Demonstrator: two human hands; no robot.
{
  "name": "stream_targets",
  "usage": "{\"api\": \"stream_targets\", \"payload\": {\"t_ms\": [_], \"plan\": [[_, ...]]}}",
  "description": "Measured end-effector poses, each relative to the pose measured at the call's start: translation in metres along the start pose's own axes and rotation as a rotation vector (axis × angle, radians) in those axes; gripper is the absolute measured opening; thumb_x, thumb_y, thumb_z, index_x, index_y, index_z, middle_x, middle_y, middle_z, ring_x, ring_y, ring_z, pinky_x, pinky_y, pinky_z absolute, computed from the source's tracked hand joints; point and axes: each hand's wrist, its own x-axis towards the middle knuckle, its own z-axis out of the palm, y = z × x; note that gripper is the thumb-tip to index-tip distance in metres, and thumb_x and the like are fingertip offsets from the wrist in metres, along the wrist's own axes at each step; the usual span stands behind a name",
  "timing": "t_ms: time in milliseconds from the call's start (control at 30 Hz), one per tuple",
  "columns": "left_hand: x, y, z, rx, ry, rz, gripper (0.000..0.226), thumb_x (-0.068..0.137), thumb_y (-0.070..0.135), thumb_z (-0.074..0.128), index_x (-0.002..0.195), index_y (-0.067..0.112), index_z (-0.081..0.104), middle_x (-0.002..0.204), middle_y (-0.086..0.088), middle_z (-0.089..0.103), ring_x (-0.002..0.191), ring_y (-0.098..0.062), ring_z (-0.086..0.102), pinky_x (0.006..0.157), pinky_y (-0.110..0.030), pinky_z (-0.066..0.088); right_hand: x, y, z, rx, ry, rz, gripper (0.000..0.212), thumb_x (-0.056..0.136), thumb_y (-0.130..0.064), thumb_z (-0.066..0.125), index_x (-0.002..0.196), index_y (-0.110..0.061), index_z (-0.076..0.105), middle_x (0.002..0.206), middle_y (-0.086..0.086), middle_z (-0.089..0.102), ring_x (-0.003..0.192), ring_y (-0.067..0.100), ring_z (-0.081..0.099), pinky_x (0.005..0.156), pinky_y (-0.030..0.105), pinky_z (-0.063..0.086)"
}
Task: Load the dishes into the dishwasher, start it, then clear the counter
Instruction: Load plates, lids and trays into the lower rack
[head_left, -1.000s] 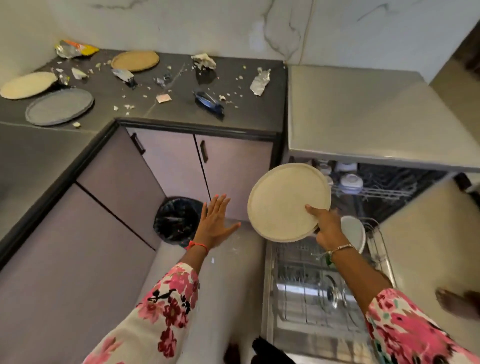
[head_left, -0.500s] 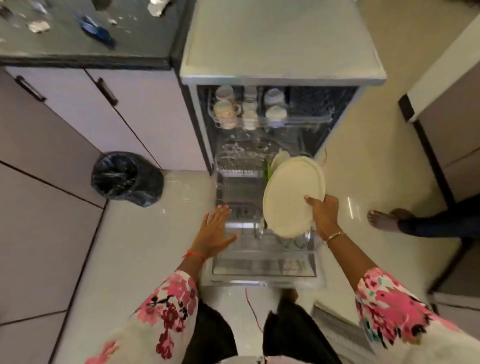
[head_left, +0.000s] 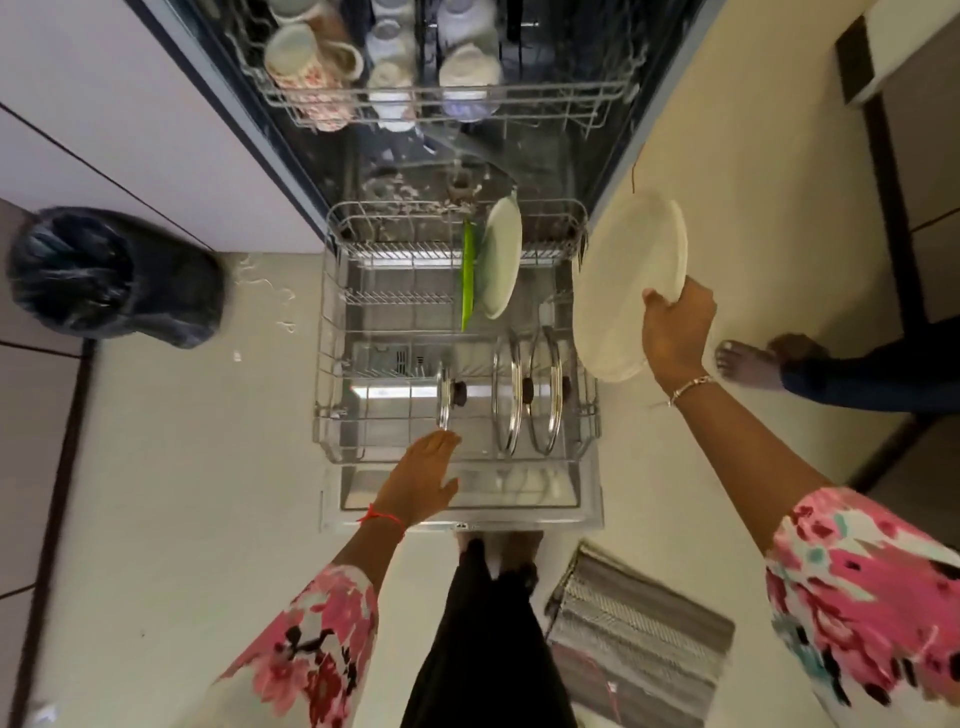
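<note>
Right hand (head_left: 675, 332) pinches the near rim of one large cream plate (head_left: 623, 286), thumb on its face and the other fingers hidden behind it. It holds the plate tilted on edge in the air, just beside the right wall of the lower rack (head_left: 332, 364). The plate is round, matte and pale, with a low raised rim, and its face is turned towards the rack. Left hand (head_left: 423, 478) lies flat, palm down, fingers straight and close together with the thumb out, over the rack's front edge. Its fingertips are just beside the small lid (head_left: 445, 389); whether they touch it cannot be told. The lower rack sits pulled out over the open dishwasher door (head_left: 363, 493) and carries five things. Two stand on edge at the back, one white plate (head_left: 501, 254) and one green plate (head_left: 468, 275), close side by side. Three glass lids with dark knobs stand at the front: the small one and two larger lids (head_left: 508, 395). The upper rack (head_left: 441, 96) holds pale cups, too blurred to count. On the floor (head_left: 208, 467) are one bin (head_left: 109, 275) lined with a black bag, one striped grey mat (head_left: 639, 639) and another person's bare foot (head_left: 748, 364).
</note>
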Motion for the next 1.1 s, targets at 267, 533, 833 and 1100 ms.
{"api": "stream_targets", "payload": {"t_ms": [267,533,833,1100], "plan": [[0.083,-0.037,0.065,0.115,-0.081,0.016,0.054,0.095,0.006,0.044,0.145,0.005,0.025,0.151,-0.012,0.026,0.140,-0.025,0.025,0.115,-0.029,0.013,0.080,0.042,0.084,-0.105,-0.105,-0.122,0.022,0.089,-0.002,0.053,0.107,0.007,0.061,0.106,0.018,0.064,0.085,0.014,0.053,0.057,0.008,0.036],[0.092,-0.058,0.083,0.010,-0.158,-0.026,0.046,0.098,0.010,0.039,0.142,0.025,0.036,0.132,0.002,0.056,0.120,-0.011,0.053,0.102,-0.020,0.037,0.118,0.056,0.147,-0.194,-0.208,-0.127,0.024,0.093,-0.006,0.044,0.114,0.004,0.054,0.118,0.019,0.055,0.109,0.029,0.048,0.080,0.017,0.035],[0.097,-0.065,0.088,-0.054,-0.152,-0.008,0.049,0.091,-0.003,0.043,0.132,0.023,0.051,0.123,0.002,0.063,0.112,-0.010,0.058,0.096,-0.016,0.040,0.121,0.058,0.178,-0.242,-0.273,-0.123,0.032,0.095,-0.006,0.041,0.125,0.003,0.047,0.125,0.019,0.051,0.119,0.027,0.046,0.085,0.017,0.032],[0.098,-0.067,0.089,-0.067,-0.165,-0.003,0.049,0.091,-0.003,0.044,0.132,0.024,0.051,0.123,0.004,0.063,0.113,-0.009,0.058,0.094,-0.015,0.039,0.129,0.058,0.186,-0.185,-0.126,-0.173,0.028,0.090,-0.007,0.045,0.113,0.004,0.058,0.110,0.016,0.062,0.099,0.028,0.058,0.085,0.027,0.050]]}}
